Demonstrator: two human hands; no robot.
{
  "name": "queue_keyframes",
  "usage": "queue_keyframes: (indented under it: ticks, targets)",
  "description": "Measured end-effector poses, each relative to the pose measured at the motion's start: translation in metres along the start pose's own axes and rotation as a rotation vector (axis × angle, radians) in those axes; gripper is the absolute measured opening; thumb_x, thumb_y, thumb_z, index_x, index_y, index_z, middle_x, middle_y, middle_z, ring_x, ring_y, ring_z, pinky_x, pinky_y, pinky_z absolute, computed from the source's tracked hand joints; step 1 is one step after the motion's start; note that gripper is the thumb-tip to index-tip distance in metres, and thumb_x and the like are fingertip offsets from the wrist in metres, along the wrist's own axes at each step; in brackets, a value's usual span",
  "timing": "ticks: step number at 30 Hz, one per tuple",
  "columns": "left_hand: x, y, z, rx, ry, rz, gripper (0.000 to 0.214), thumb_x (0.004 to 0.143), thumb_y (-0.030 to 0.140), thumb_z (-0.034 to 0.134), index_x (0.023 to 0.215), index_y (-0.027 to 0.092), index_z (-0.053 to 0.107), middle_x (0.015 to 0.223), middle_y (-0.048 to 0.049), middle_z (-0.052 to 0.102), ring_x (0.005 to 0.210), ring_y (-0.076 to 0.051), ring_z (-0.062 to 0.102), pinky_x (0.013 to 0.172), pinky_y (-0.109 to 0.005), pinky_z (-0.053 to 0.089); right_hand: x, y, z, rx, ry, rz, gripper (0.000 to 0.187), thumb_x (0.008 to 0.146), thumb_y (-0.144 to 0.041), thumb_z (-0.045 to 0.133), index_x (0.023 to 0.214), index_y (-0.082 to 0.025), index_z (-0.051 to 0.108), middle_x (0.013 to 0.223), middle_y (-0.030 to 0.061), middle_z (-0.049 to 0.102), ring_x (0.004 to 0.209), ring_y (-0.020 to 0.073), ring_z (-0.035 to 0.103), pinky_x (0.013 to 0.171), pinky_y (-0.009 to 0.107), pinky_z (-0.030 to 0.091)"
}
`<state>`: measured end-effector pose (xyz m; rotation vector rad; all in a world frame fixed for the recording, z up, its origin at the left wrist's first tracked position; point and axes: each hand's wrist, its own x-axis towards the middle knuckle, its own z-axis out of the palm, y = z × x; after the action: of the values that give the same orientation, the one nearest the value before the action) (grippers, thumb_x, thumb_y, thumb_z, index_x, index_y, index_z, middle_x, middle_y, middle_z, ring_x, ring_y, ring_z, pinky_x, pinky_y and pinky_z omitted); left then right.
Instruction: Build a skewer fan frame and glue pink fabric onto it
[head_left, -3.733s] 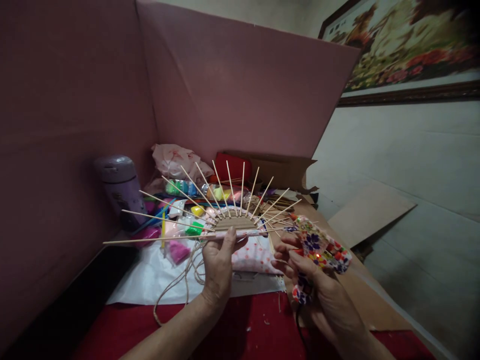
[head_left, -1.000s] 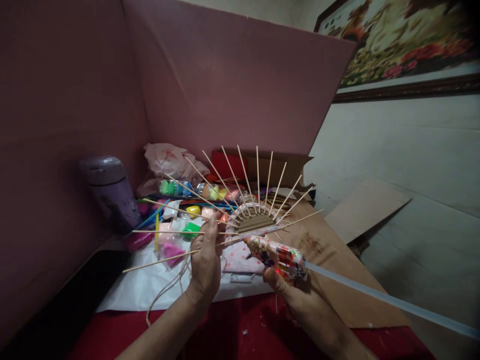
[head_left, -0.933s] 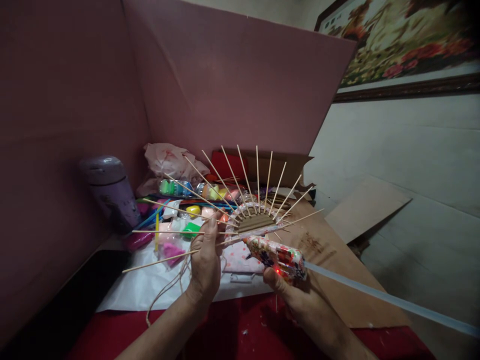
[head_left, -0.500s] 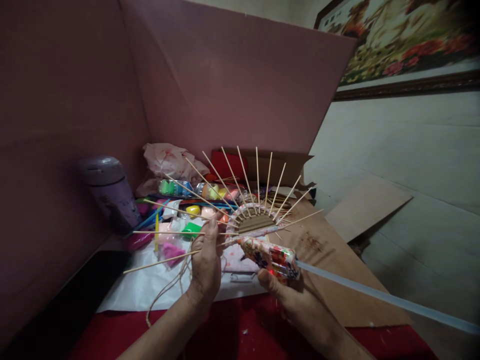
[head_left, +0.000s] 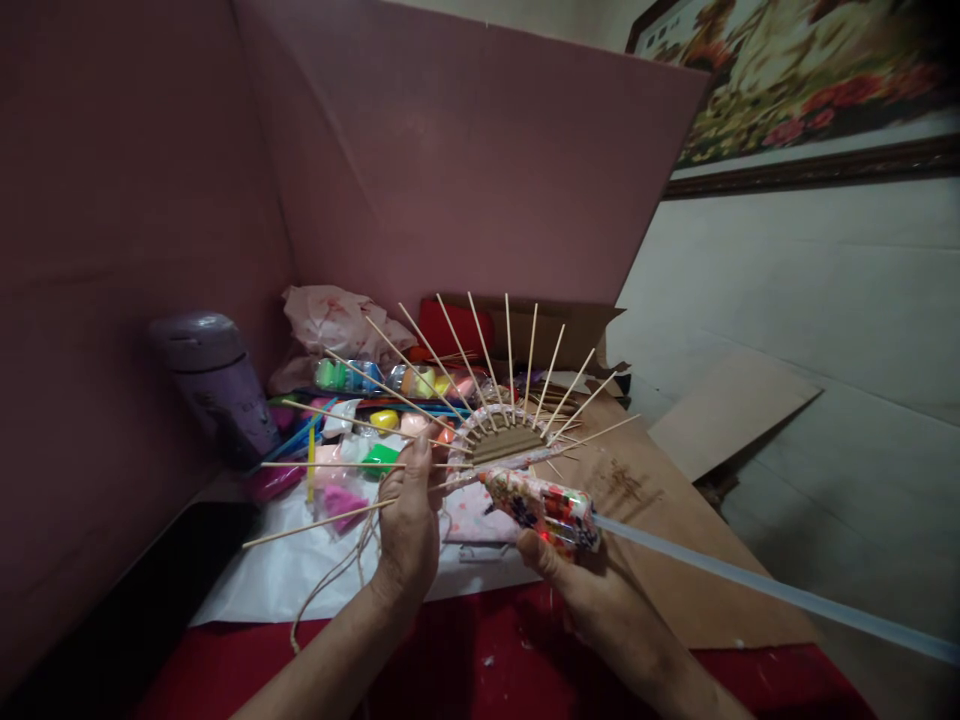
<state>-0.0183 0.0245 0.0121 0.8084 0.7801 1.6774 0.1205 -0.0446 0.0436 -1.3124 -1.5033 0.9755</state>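
My left hand (head_left: 411, 510) is closed on the left edge of a half-round cardboard piece (head_left: 506, 443) with a pale patterned rim. Thin wooden sticks (head_left: 444, 348) fan outward from that rim, and a few pass by or behind my left fingers. In my right hand (head_left: 577, 580) is a glue gun (head_left: 541, 508) with a floral pattern and a small red light. Its nozzle points left, at or very near the lower left rim of the cardboard; whether it touches I cannot tell. A long translucent glue stick (head_left: 750, 577) sticks out of the gun's back.
A purple bottle (head_left: 217, 385) stands at the left. Behind the fan lie packs of colored clay (head_left: 349, 375) and crumpled pink plastic (head_left: 337, 318). Twine (head_left: 319, 600) hangs near my left wrist. Brown board (head_left: 720, 590) covers the right side, over red cloth (head_left: 480, 660).
The fan has shifted very slightly left in view. The glue gun's nozzle sits slightly farther right along the lower rim. Both hands keep their hold.
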Motion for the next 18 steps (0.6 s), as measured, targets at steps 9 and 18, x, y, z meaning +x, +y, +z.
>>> queue_keyframes:
  ticks: [9, 18]
  targets:
    - [0.0, -0.001, 0.001, -0.02, -0.023, 0.003, 0.032, 0.077, 0.038, 0.047, 0.099, 0.02, 0.061, 0.084, -0.0039, 0.062, 0.068, -0.013, 0.058, 0.064, -0.027, 0.047, -0.002, 0.014, -0.009, 0.042, 0.036, 0.055, 0.041, 0.072, -0.042, 0.056, 0.109, -0.025, 0.058, 0.08, 0.0045, 0.068, 0.091, 0.0273, 0.058, 0.08, 0.04, 0.045]
    - [-0.001, 0.0, 0.001, -0.03, -0.04, 0.005, 0.032, 0.077, 0.037, 0.047, 0.101, 0.018, 0.059, 0.082, -0.0044, 0.063, 0.075, -0.016, 0.059, 0.066, -0.028, 0.047, -0.002, 0.02, -0.004, 0.121, -0.02, 0.011, 0.036, 0.074, -0.037, 0.056, 0.107, -0.024, 0.058, 0.102, 0.0061, 0.063, 0.101, 0.0226, 0.054, 0.091, 0.039, 0.038]
